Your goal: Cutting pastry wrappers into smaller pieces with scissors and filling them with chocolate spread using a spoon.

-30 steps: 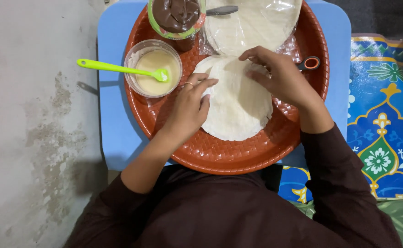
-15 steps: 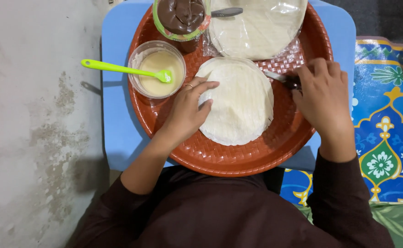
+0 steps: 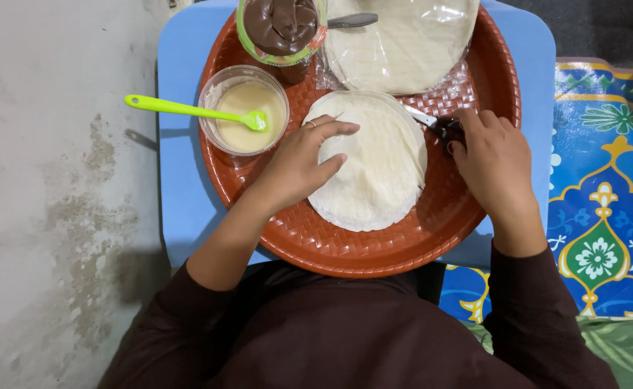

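While the right hand [image 3: 495, 155] curls its fingers round the dark handle of a knife [image 3: 437, 125], the blade tip pokes out toward the upper-right edge of the round flatbread [image 3: 374, 162]; grip is closed on the handle, knuckles up, thumb side toward the bread. Left hand [image 3: 303, 160] lies flat and open on the flatbread's left half, fingers spread, pressing down, holding nothing; a ring shows on one finger. Flatbread is thin, pale, sits approx. at the centre of a round red-brown woven tray [image 3: 374, 252], a bit toward its near side.

Behind the bread, at the tray's far edge, a stack of more flatbreads in clear plastic wrap [image 3: 403, 43], touching or just overlapping the single one's far rim. To the far-left of the tray, a jar of chocolate spread [image 3: 282, 29], lid off, w/ a metal utensil handle [image 3: 352, 20] lying just beside it on the wrap. On the tray's left side, a clear plastic bowl of pale yellow batter-like liquid [image 3: 244, 112]; a green silicone spatula [image 3: 186, 109] rests in it, handle sticking out past the tray's left edge.

Tray sits on a light-blue small table [image 3: 179, 209]. Left of it, bare concrete floor [image 3: 57, 194]; right, a patterned blue mat [image 3: 604, 216]. Dark brown sleeves [image 3: 331, 331] fill the near edge.
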